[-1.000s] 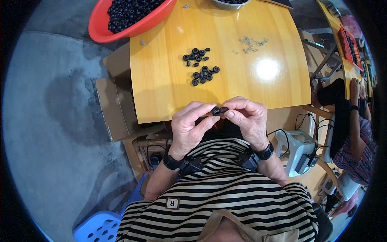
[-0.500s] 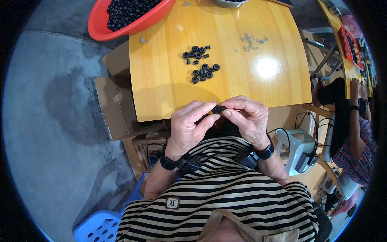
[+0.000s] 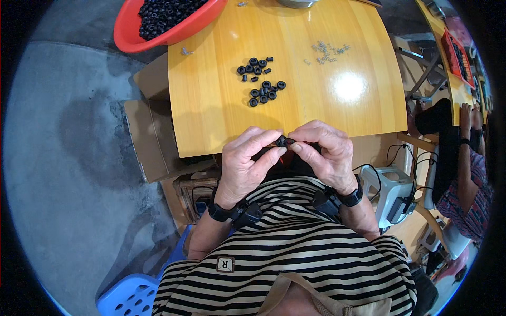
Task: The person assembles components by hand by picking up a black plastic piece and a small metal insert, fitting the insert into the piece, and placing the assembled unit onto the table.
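In front of my chest, just off the table's near edge, my left hand pinches a round black ring-shaped part between thumb and forefinger. My right hand closes on the part's right side, its thumb and forefinger gripping a small dark piece that sticks out there. Farther up the table lie two loose groups of black parts: thick rings in the nearer one, rings and small spool-shaped pieces in the farther one. Small shiny metal springs are scattered to the right of them.
A red basin heaped with black rings overhangs the far left corner. A metal bowl stands at the far edge. An open cardboard box is left of the table, a white stool right. Another person's arm rests at a neighbouring table.
My hands stay together at nearly the same spot. The right hand has shifted slightly right, and a little more of the dark piece shows between the fingertips.
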Demonstrator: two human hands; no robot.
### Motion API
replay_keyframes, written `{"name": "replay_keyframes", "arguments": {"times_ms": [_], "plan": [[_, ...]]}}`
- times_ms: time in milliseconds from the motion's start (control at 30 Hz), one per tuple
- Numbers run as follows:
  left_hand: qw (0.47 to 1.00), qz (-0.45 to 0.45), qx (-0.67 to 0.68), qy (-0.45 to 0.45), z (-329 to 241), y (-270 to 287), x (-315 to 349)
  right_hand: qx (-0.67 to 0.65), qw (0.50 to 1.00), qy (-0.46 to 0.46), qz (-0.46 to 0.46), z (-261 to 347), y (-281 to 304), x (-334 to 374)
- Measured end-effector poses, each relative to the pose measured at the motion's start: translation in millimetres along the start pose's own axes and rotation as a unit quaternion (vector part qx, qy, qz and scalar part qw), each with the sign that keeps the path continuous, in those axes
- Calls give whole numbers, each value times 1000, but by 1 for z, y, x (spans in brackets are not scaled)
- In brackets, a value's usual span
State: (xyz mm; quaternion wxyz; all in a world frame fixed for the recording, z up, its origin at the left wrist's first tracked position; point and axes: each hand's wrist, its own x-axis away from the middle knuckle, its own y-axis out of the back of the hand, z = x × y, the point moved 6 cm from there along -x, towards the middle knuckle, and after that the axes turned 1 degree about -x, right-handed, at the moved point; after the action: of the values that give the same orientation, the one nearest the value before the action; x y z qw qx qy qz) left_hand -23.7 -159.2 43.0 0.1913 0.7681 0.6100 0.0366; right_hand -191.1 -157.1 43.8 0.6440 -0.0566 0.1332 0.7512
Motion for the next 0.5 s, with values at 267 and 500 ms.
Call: {"name": "replay_keyframes", "arguments": {"times_ms": [267,500], "plan": [[1000,0,-4,-6,-1,1,0,38,999,8,6,7,0,0],[1000,-4,-13,-6,-3,2,0,54,999,8,-1,11,0,-1]]}}
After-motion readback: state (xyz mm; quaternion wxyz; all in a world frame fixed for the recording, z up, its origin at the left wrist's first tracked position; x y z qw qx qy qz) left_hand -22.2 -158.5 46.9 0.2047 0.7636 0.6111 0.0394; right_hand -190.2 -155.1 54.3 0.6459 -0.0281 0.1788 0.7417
